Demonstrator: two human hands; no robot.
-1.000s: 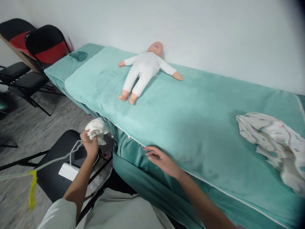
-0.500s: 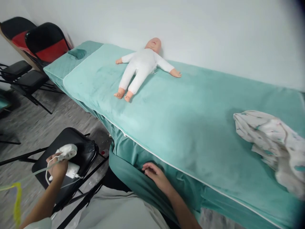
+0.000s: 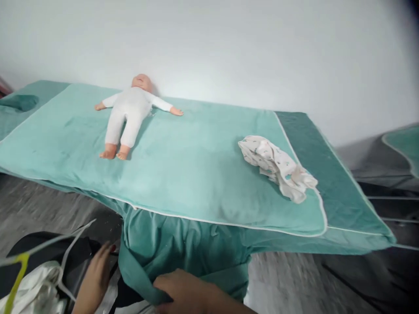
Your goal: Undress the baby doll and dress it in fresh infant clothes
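At the lower left, my left hand [image 3: 97, 272] is raised with its fingers stretched out and nothing visible in it. It is beside a pale cord [image 3: 67, 257] and a blurred whitish bundle [image 3: 37, 288]. My right hand [image 3: 183, 285] is low in the middle, its fingers curled over a green cloth band [image 3: 137, 274] that hangs at the bed's front; its fingertips are partly hidden. Beyond my hands, a baby doll [image 3: 131, 109] in a white suit lies on its back on the bed, arms spread. A crumpled patterned cloth [image 3: 278, 168] lies to the right.
The massage bed [image 3: 196, 174] with a green cover stands along a white wall, a face hole [image 3: 22, 102] at its left end. A black chair [image 3: 49, 242] is at the lower left. Part of another green-covered surface [image 3: 406, 146] shows at the right.
My view has swung right. My left hand has let go of the white power strip. My right hand has come back toward my body and closed over the green cloth band.
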